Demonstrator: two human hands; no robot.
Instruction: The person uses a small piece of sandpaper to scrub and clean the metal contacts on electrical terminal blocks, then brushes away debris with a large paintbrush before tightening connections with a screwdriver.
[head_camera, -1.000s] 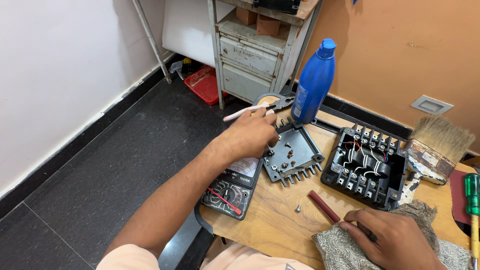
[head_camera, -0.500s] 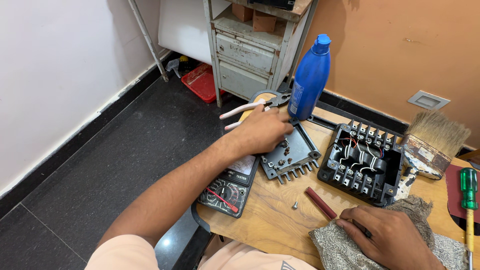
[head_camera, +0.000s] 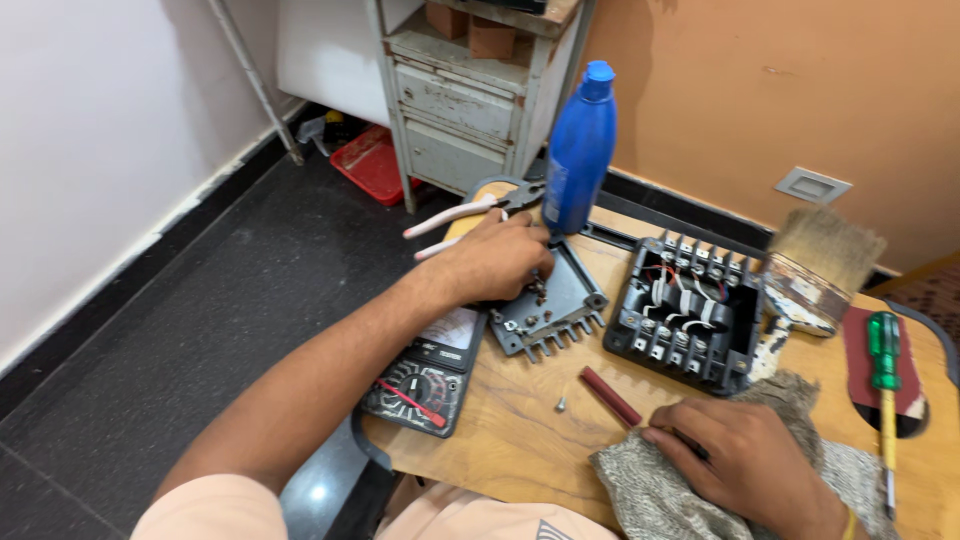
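My left hand (head_camera: 490, 262) rests on the grey cover plate (head_camera: 552, 302) of an electrical unit, fingers curled at its upper edge near small screws. Whether it pinches one I cannot tell. My right hand (head_camera: 745, 462) presses down on a grey cloth (head_camera: 640, 490) at the table's near edge, its fingertips close to a dark red stick-like tool (head_camera: 610, 396). A loose screw (head_camera: 561, 404) lies just left of that tool. The black terminal box (head_camera: 690, 310) with white wiring stands between the plate and a paintbrush.
A black multimeter (head_camera: 425, 370) lies under my left forearm. Pliers with white handles (head_camera: 470, 212) and a blue bottle (head_camera: 578, 150) stand at the far edge. A wide paintbrush (head_camera: 812, 270) and green screwdriver (head_camera: 884, 370) lie right. A metal cabinet (head_camera: 465, 100) stands behind.
My left hand has slid from the plate's upper left corner further onto the plate. The view has shifted slightly. My right hand stays on the cloth.
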